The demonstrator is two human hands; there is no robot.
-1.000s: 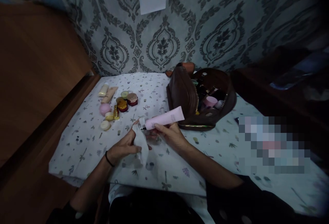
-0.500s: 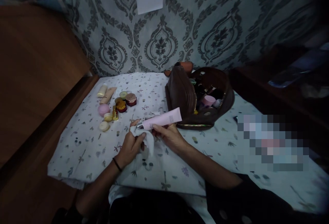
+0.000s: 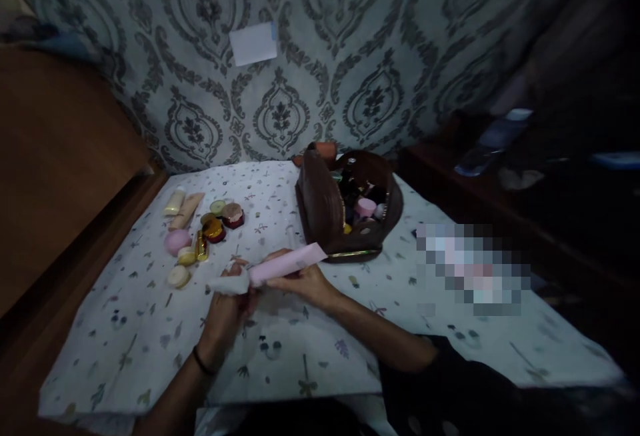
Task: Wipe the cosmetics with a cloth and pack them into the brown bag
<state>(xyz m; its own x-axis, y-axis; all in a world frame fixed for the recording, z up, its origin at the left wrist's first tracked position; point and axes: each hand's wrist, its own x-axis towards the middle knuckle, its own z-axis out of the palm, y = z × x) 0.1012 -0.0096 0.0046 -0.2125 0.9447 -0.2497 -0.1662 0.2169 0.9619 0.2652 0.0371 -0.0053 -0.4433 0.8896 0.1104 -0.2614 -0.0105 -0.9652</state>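
Observation:
A pink squeeze tube [image 3: 287, 264] lies slanted in the fingers of my right hand [image 3: 313, 287], its flat end up to the right. My left hand [image 3: 231, 299] grips a white cloth [image 3: 230, 284] against the tube's cap end; the cap itself is hidden, and these fingers are blurred. To the right of the tube's flat end stands an unzipped brown bag [image 3: 320, 199] with cosmetics inside, among them a pink-lidded jar [image 3: 365, 207].
Left on the patterned white cover [image 3: 150, 329] are a cream tube [image 3: 175, 201], a beige tube [image 3: 187, 211], a pink round container [image 3: 178, 242], a gold bottle [image 3: 201, 246] and several small jars [image 3: 233, 215]. A clear bottle [image 3: 493, 143] lies at the far right.
My view has swung to the right, shifting the scene left. My left hand has brought the cloth over the tube's silver cap, which showed before. The tube stays in my right hand.

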